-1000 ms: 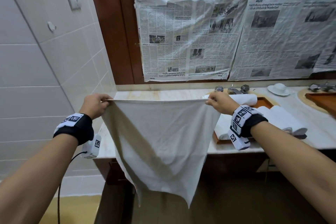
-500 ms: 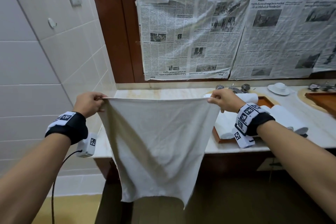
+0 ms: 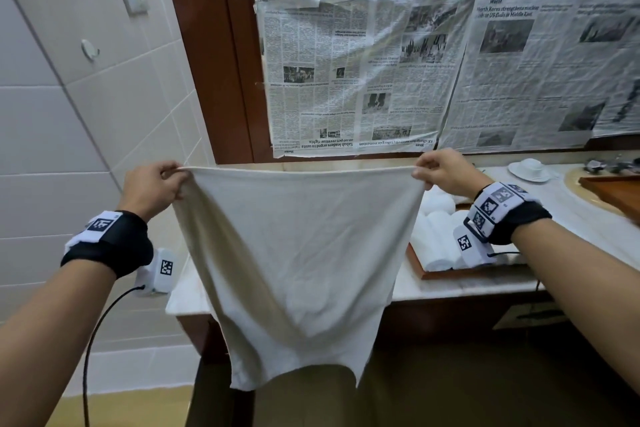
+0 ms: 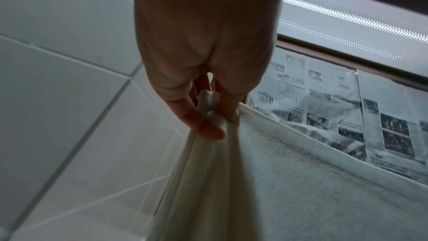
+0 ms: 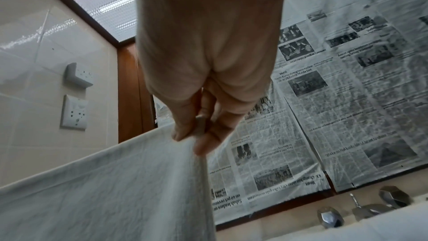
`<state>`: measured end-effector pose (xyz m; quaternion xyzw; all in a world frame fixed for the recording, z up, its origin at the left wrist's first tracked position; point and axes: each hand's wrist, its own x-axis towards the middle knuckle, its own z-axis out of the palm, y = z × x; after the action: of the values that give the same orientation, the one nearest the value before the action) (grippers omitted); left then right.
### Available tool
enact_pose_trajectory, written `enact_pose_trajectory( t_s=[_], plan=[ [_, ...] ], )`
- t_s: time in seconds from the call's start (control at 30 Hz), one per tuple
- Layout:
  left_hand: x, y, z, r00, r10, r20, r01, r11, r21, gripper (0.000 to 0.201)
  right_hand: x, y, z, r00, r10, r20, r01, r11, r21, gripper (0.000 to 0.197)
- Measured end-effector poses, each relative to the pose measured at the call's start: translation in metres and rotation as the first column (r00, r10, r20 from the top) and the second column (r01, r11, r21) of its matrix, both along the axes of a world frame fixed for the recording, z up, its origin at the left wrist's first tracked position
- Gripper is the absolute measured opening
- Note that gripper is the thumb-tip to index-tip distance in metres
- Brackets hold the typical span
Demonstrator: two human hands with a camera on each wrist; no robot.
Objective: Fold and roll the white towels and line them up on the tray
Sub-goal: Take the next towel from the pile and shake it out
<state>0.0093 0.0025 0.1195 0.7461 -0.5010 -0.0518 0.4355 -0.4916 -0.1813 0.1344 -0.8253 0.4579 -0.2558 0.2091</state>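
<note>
We are holding one white towel (image 3: 298,253) spread in the air before the counter (image 3: 571,218), its top hem taut. Our left hand (image 3: 152,189) is pinching the 10 o'clock corner, our right hand (image 3: 445,172) the 2 o'clock corner. The cloth is hanging limp and creasing, so we are judging it light, soft, not slippery; corners are offering the surest hold. Rolled towels (image 3: 438,236) are lying on the tray (image 3: 415,262) at 3 o'clock.
</note>
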Motion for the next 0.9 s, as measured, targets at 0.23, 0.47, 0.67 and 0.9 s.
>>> enact_pose_trajectory(
  t_s=[0.23,0.47,0.67,0.9],
  plan=[
    [0.02,-0.021,0.06,1.0,-0.002,-0.018,-0.002,0.981,-0.194,0.02,0.002,-0.014,0.061,0.987,-0.049,0.15,0.067,0.991,-0.118,0.006],
    [0.033,-0.038,0.092,0.995,-0.043,-0.093,0.014,0.956,-0.292,0.016,0.013,-0.019,0.109,0.993,-0.065,0.1,0.084,0.976,-0.2,0.012],
    [0.037,-0.045,0.083,0.992,-0.074,-0.105,0.04,0.954,-0.297,0.013,0.021,-0.021,0.102,0.989,-0.1,0.108,0.119,0.976,-0.181,0.014],
    [0.039,-0.07,0.06,0.966,-0.151,-0.21,0.096,0.964,-0.249,0.007,0.03,-0.045,0.076,0.979,-0.17,0.113,0.183,0.976,-0.12,0.013]
  ],
)
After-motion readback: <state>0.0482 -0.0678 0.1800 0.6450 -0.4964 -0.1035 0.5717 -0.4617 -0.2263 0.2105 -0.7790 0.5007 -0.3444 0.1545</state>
